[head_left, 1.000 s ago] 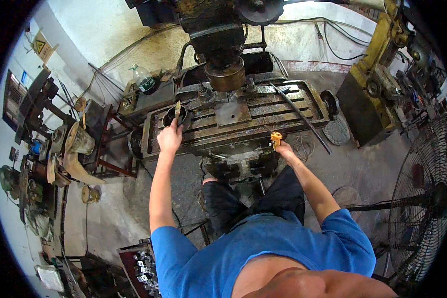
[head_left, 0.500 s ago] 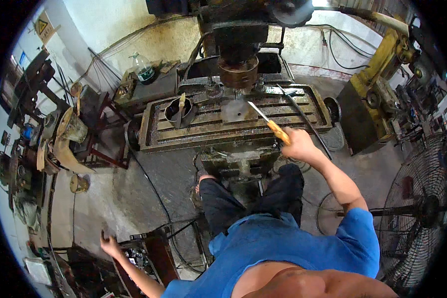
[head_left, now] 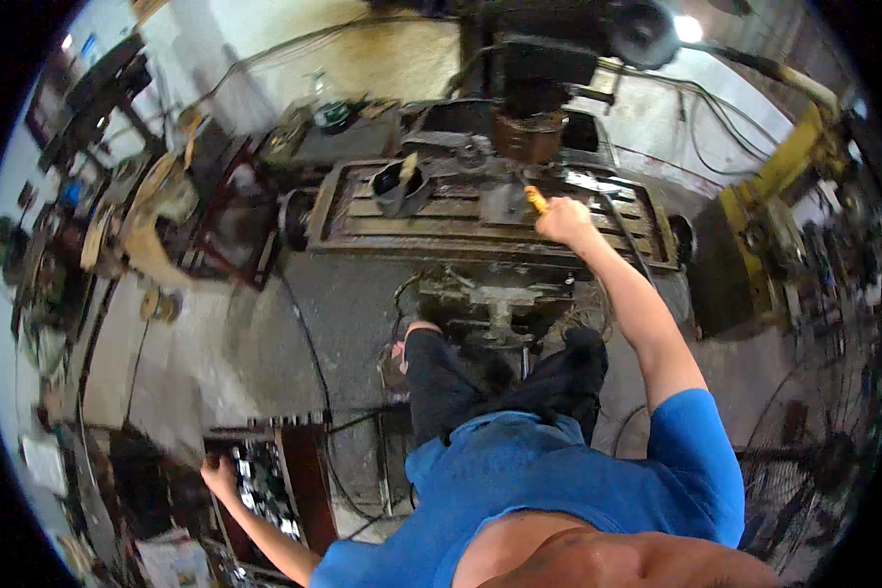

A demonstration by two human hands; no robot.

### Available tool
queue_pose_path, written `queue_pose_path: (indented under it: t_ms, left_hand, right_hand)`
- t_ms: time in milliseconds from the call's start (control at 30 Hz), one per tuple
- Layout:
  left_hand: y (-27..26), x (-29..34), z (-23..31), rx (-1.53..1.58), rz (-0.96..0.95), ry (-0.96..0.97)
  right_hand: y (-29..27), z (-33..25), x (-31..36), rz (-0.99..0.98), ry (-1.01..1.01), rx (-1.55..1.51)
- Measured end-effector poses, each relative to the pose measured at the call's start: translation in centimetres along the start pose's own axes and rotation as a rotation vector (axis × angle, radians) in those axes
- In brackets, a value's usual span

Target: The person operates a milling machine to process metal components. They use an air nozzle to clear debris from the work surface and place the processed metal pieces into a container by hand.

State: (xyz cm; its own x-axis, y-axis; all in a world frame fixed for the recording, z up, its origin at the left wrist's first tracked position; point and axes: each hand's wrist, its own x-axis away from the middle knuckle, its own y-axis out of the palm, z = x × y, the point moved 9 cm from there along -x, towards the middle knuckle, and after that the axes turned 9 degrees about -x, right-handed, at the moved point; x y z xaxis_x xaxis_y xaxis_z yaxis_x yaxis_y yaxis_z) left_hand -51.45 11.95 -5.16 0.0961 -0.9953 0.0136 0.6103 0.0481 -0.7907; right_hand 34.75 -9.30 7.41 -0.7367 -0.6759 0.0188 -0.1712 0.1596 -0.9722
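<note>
My right hand (head_left: 564, 221) is closed around a hand tool with an orange-yellow handle (head_left: 535, 199), held out over the front of the milling machine table (head_left: 382, 237). Its metal blade cannot be made out now. Beyond the hand, the machine's spindle head (head_left: 529, 135) hangs above a flat grey workpiece (head_left: 503, 201) on the slotted table. On the table's left part stands a dark pot (head_left: 394, 196) with a brush in it (head_left: 408, 169). Low on the left, my left hand (head_left: 220, 476) is beside a tray of small shiny metal parts (head_left: 263, 482); blur hides its fingers.
A dark bar (head_left: 625, 230) leans across the table's right end. Yellow machinery (head_left: 745, 211) stands at right, above a large fan (head_left: 804, 470). A bottle (head_left: 331, 114) is on the back-left bench. A cable (head_left: 309, 343) runs along the floor; a small can (head_left: 162, 306) stands at left.
The view has turned, and the machine now appears higher and further right. My right hand has reached forward with the tool, whose blade showed before. My left hand is closer to the tray of parts.
</note>
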Motion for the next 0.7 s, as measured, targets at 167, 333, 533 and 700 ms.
queue_pose_path:
  t_ms: [167, 333, 533, 700]
  left_hand:
    - [-1.1, 2.4, 4.3, -0.081, 0.083, 0.086]
    - [-0.7, 4.0, 1.5, -0.030, 0.024, -0.084]
    - [-0.4, 6.5, 3.5, -0.146, -0.111, -0.113]
    - [1.0, 4.4, 4.2, -0.406, -0.067, -0.037]
  right_hand:
    - [0.3, 1.3, 0.9, 0.061, -0.026, -0.036]
    - [0.5, 3.5, 5.3, -0.062, -0.166, 0.032]
    - [-4.3, 3.2, 13.0, -0.021, -0.211, -0.335]
    - [-4.7, 0.2, 15.5, 0.019, -0.184, -0.343]
